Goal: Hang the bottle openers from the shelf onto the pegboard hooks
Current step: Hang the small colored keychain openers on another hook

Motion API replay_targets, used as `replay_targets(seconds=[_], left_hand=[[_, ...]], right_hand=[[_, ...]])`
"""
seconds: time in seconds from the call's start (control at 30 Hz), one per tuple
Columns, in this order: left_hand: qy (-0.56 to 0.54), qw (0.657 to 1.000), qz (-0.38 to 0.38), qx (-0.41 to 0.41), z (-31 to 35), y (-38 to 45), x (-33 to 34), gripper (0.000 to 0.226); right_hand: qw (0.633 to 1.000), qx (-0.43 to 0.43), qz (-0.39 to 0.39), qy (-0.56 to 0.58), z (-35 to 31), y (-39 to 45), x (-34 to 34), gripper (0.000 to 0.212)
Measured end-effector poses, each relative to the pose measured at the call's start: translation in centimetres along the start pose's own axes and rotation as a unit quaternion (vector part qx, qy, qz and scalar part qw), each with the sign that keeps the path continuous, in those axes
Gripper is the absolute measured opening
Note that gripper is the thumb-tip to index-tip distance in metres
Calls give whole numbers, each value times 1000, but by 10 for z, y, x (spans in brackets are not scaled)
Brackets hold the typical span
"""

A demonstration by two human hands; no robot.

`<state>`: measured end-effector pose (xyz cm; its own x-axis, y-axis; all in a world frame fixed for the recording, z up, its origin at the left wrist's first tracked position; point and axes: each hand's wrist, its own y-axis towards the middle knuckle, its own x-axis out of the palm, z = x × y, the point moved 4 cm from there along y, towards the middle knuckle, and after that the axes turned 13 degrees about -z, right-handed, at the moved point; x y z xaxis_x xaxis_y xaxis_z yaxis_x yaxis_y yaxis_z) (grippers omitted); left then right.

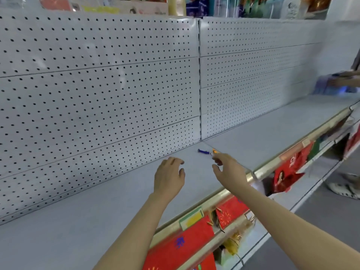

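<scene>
Two small bottle openers lie on the grey shelf [97, 201] near the pegboard seam: a blue one [203, 151] and an orange one [214, 151] just right of it. My right hand [229, 168] reaches over the shelf, fingers relaxed, its fingertips right at the orange opener; I cannot tell whether they touch it. My left hand [169, 176] hovers above the shelf with loosely spread fingers and holds nothing. The white pegboard [97, 84] rises behind the shelf; I see no hooks on it.
Red gift bags [288, 168] and red packets [181, 244] hang below the shelf's gold front rail [214, 201]. At the far right another person's hand [342, 80] wipes the shelf with a blue cloth, and a white shoe [344, 190] stands on the floor.
</scene>
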<state>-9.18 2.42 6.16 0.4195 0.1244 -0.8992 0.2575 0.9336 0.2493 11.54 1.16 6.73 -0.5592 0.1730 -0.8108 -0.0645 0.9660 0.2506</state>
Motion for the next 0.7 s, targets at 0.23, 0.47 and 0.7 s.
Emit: replay_targets(seconds=[0.23,0.47,0.7], left_hand=[[15,998,-57,32,-4,89,55,31],[45,990,-126,54,-11,181,111,34],[102,974,-197,51,-13,241,165,34]], right_hand=[[997,75,-11,-6,72,45,10,28],[992,125,-16,-33,122,91,11,24],[987,143,-58,-52,164,110,29,26]])
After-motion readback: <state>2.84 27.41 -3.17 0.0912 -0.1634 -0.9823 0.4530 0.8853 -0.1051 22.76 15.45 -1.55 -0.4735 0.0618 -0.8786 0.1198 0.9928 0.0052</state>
